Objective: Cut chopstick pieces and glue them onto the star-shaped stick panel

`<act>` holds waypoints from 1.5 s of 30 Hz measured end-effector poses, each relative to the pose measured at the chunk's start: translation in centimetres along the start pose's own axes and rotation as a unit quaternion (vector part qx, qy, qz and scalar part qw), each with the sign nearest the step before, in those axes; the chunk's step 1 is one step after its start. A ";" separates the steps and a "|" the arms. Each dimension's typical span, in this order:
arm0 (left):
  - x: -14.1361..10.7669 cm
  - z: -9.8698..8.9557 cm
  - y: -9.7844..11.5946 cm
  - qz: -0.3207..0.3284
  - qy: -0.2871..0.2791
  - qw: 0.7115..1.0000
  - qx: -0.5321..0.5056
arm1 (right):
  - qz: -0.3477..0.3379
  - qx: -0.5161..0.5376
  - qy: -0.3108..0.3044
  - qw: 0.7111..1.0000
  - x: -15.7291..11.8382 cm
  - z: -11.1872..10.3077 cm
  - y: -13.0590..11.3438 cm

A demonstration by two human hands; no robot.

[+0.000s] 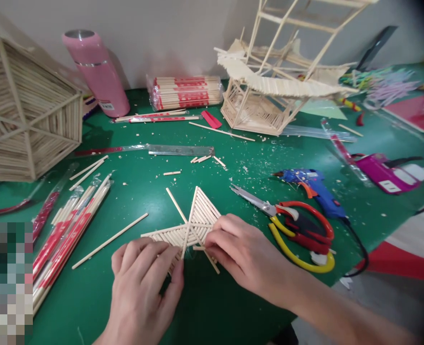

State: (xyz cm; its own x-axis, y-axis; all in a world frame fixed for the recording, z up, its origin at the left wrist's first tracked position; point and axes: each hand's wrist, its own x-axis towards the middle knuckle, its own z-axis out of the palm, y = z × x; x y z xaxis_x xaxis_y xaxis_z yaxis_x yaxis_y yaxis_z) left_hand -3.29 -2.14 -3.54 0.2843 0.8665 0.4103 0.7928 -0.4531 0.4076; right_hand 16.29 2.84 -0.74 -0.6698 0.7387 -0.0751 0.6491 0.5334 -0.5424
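A partly filled panel of thin wooden sticks (203,211) lies on the green table, its crossed spokes framing wedges packed with parallel pieces. My left hand (145,280) is closed on the panel's left side, thumb and fingers pinching the lower spoke. At the panel's right side, my right hand (246,251) is closed, fingertips together on a short wooden stick (198,248) whose end pokes out to the left. Its fingers also cover the panel's right edge. A longer loose stick (110,240) lies left of the panel. Scissors (269,208) rest beside my right hand.
A blue glue gun (314,184) and its cord lie at right. Bundled chopsticks (71,235) lie at left. Behind stand a pink bottle (97,72), a wrapped stick pack (186,92) and a stick-built frame (269,86). A large stick panel (28,105) leans at left.
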 end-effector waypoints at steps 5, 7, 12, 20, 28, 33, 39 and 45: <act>-0.3 0.7 1.0 -0.038 0.040 0.998 -0.022 | -0.012 -0.029 -0.005 0.999 0.3 0.3 -0.2; -0.4 0.8 1.1 -0.037 0.042 0.998 -0.022 | -0.013 -0.035 -0.007 0.999 0.4 0.3 -0.2; -0.7 0.8 0.3 0.004 0.008 1.000 -0.010 | -0.011 -0.034 -0.006 0.999 0.5 0.2 -0.4; -0.6 0.7 0.1 -0.002 0.014 1.000 -0.016 | -0.038 -0.057 -0.020 0.997 0.8 0.9 -0.5; -0.8 0.8 -0.2 0.016 0.003 1.000 -0.001 | -0.022 -0.067 -0.010 0.997 0.7 0.6 -0.4; -1.0 0.8 -0.3 0.015 0.000 1.000 0.001 | -0.023 -0.065 -0.013 0.998 0.9 0.8 -0.4; -0.9 0.8 -0.1 0.022 0.003 1.000 -0.018 | -0.045 -0.072 -0.028 0.996 0.9 1.0 0.1; -0.7 1.2 0.5 -0.016 0.046 0.998 -0.047 | -0.095 -0.104 -0.055 0.989 1.3 0.7 0.5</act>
State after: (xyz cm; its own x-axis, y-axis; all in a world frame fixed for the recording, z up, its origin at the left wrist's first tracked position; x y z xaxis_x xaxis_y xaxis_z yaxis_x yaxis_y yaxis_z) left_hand -2.45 -2.71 -4.60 0.2053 0.8602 0.4669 0.7458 -0.4464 0.4945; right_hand 15.50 3.78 -1.72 -0.8140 0.5746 -0.0854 0.5611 0.7394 -0.3721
